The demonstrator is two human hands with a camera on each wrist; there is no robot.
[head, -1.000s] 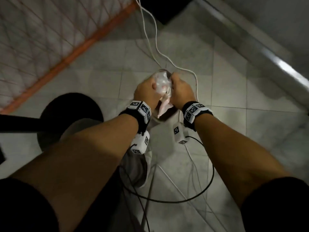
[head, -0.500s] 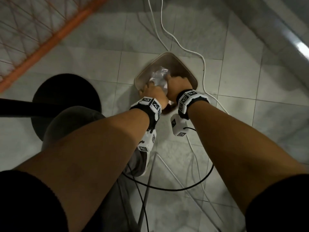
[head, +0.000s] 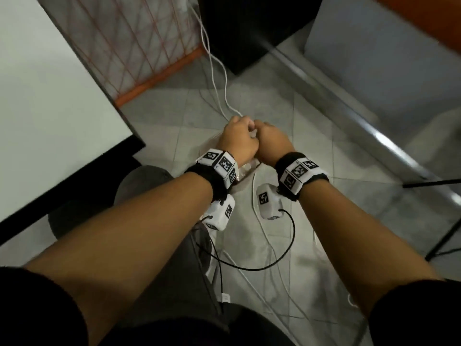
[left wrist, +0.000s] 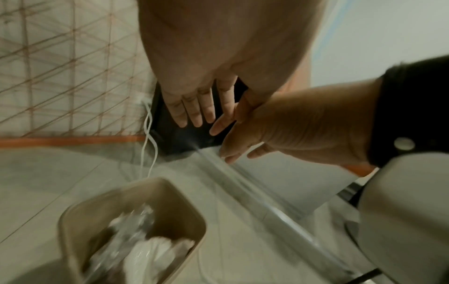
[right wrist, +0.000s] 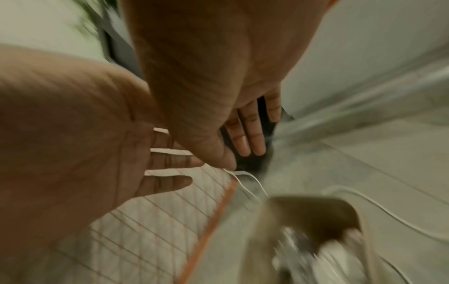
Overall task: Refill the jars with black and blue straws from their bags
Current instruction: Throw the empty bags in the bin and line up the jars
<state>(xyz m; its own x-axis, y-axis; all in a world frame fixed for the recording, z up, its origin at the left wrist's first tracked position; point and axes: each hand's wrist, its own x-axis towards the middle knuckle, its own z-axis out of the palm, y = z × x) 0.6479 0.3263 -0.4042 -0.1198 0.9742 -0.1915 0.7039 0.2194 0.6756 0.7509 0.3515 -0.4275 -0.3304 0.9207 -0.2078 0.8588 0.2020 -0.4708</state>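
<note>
While I watch from the head camera, the pale grey tiled floor (head: 324,146) fills most of the view, smooth and faintly marbled. At the left stands the counter (head: 50,108), a flat white matte top with a dark straight edge. Beyond it, far and left, runs a lattice panel (head: 149,46) of thin orange wire crossed in diamonds, closed at the bottom by a solid orange bar. Just right of that panel sits a black box (head: 249,28), matte and square-cornered.

Below my wrists, on the floor, is a beige plastic bin (left wrist: 175,207) with a rounded square rim and smooth walls. My left hand (head: 238,143) and right hand (head: 273,143) hang side by side above it, nearly touching. The left fingers (left wrist: 192,107) are stretched out straight and hold nothing; the right fingers (right wrist: 252,134) are likewise straight, slightly spread and empty.

Inside the bin lie crumpled clear bags (left wrist: 150,255), glossy and creased, blurred in both wrist views. A thin white cable (head: 217,71) snakes from the far panel toward the hands.
</note>
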